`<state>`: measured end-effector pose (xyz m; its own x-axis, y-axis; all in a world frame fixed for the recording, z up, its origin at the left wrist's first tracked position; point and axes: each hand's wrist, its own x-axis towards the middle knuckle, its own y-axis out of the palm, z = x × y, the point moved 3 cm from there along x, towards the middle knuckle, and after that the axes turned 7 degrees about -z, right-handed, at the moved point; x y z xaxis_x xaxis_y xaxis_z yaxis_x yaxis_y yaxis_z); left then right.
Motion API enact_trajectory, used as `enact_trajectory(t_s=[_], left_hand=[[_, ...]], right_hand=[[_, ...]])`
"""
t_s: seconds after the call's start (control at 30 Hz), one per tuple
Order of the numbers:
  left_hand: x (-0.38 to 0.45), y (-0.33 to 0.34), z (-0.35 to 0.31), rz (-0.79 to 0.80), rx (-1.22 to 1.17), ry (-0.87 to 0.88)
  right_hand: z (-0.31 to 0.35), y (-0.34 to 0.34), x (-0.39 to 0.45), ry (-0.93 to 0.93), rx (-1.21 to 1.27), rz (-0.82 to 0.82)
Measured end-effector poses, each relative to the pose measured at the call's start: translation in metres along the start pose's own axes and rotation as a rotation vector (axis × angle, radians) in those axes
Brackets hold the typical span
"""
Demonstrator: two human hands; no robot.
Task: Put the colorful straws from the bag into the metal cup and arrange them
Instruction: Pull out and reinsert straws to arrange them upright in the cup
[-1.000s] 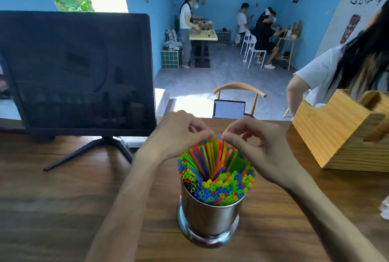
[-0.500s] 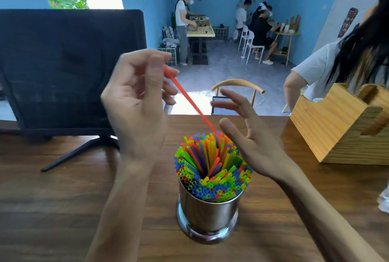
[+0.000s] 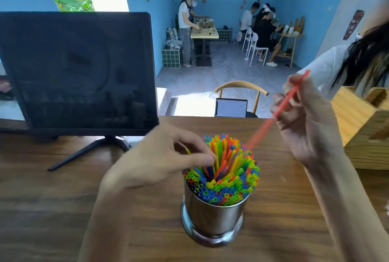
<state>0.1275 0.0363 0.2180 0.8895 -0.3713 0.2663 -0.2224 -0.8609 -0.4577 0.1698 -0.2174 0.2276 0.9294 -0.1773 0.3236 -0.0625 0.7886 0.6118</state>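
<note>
A shiny metal cup point(image 3: 212, 219) stands on the wooden table point(image 3: 52, 209), packed with colorful straws point(image 3: 227, 169) in red, yellow, green, blue and orange. My right hand point(image 3: 305, 118) is raised to the right of the cup and pinches a red straw point(image 3: 280, 108), which slants down toward the bunch. My left hand point(image 3: 166, 158) rests at the left side of the bunch with its fingertips pinched on a yellow straw point(image 3: 188, 150) among the others. No bag is in view.
A dark monitor point(image 3: 77, 70) on a stand occupies the back left of the table. A wooden box point(image 3: 366, 127) sits at the right. A person in white sits beyond the box. A chair and a tablet stand past the far edge.
The red straw passed from my left hand to my right, which rose to the right of the cup. My left hand dropped from the air down into the bunch.
</note>
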Motion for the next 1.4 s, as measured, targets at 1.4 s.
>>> enact_trajectory(t_s=[1.4], left_hand=[[0.017,0.035,0.037,-0.142,0.142,-0.046]], right_hand=[[-0.059,-0.016,-0.032,0.182,-0.874,0.315]])
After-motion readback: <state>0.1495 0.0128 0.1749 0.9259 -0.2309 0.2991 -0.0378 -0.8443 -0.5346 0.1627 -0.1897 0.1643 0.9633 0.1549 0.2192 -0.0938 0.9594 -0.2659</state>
